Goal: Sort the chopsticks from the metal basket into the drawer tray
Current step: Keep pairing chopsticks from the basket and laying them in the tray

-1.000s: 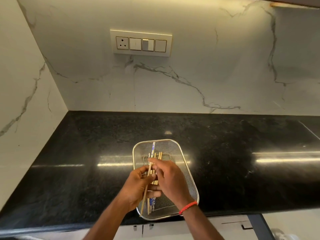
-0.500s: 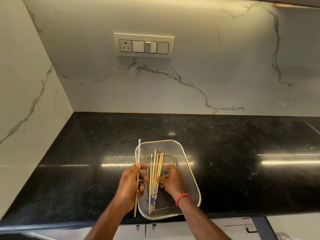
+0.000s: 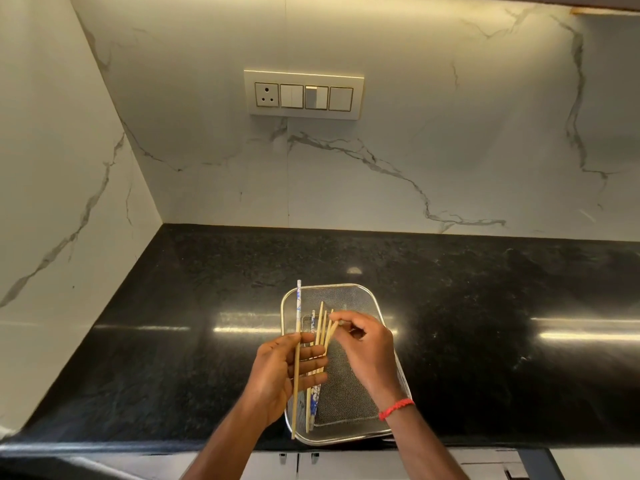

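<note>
A metal mesh basket point(image 3: 360, 296) sits on the black countertop near its front edge. Several wooden chopsticks point(image 3: 321, 327) lie lengthwise in its left half, some with blue-and-white patterned ends. My left hand point(image 3: 277, 372) hovers over the basket's left rim and holds one chopstick point(image 3: 298, 317) upright along its palm, the patterned end pointing away from me. My right hand point(image 3: 363, 348) is over the basket's middle and pinches the far end of another wooden chopstick point(image 3: 331, 332), lifted at a slant. The drawer tray is not in view.
The black granite countertop point(image 3: 485, 306) runs to marble walls at the back and left. A switch and socket panel point(image 3: 304, 95) sits on the back wall. Drawer fronts point(image 3: 346, 462) show below the counter's front edge.
My right hand has risen from the basket floor and closed on one chopstick's end. My left hand, still holding the patterned chopstick, has shifted slightly right toward the bundle.
</note>
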{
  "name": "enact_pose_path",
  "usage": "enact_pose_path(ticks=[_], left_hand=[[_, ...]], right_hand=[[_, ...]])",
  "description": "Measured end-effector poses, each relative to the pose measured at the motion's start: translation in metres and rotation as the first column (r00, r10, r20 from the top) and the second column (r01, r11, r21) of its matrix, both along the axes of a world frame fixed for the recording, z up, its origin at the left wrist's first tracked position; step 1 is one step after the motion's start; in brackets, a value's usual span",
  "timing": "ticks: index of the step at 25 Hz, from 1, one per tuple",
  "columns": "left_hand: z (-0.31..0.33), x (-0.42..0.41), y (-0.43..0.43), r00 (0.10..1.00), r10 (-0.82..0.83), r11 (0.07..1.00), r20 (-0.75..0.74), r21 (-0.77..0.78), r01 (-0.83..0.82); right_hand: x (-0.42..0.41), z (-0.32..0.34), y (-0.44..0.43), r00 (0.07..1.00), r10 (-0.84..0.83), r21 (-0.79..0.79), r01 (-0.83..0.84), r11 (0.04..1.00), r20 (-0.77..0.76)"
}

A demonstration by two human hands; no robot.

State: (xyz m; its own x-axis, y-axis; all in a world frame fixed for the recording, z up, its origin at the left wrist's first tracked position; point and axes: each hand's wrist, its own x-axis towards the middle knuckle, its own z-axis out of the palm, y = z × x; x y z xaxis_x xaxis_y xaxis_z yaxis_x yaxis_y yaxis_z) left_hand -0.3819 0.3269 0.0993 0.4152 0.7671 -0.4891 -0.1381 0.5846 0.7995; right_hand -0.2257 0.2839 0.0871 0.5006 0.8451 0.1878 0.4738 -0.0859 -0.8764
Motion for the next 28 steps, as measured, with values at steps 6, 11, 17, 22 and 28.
enact_pose_path(ticks=[6,11,17,22,28], left_hand=[[-0.005,0.002,-0.001,0.997,0.002,0.999,0.082,-0.035,0.001],[-0.01,0.0,0.002,0.991,-0.028,0.998,0.132,-0.052,0.035],[-0.014,-0.008,0.011,0.988,0.05,0.997,0.147,-0.069,-0.04],[-0.016,-0.017,0.016,0.994,0.078,0.996,0.081,0.039,-0.081],[-0.011,-0.024,0.013,0.989,0.034,0.999,0.144,-0.007,-0.034]], right_hand=[[-0.032,-0.002,-0.01,0.792,0.274,-0.169,-0.216,0.962,0.546],[-0.028,0.001,-0.013,0.889,0.239,-0.1,-0.217,0.971,0.392],[-0.029,0.001,-0.017,0.771,0.39,-0.142,-0.371,0.918,0.504],[-0.006,-0.013,-0.009,0.977,0.189,-0.189,-0.167,0.968,0.104],[-0.011,-0.043,0.014,0.992,0.084,-0.518,-0.119,0.847,-0.092]])
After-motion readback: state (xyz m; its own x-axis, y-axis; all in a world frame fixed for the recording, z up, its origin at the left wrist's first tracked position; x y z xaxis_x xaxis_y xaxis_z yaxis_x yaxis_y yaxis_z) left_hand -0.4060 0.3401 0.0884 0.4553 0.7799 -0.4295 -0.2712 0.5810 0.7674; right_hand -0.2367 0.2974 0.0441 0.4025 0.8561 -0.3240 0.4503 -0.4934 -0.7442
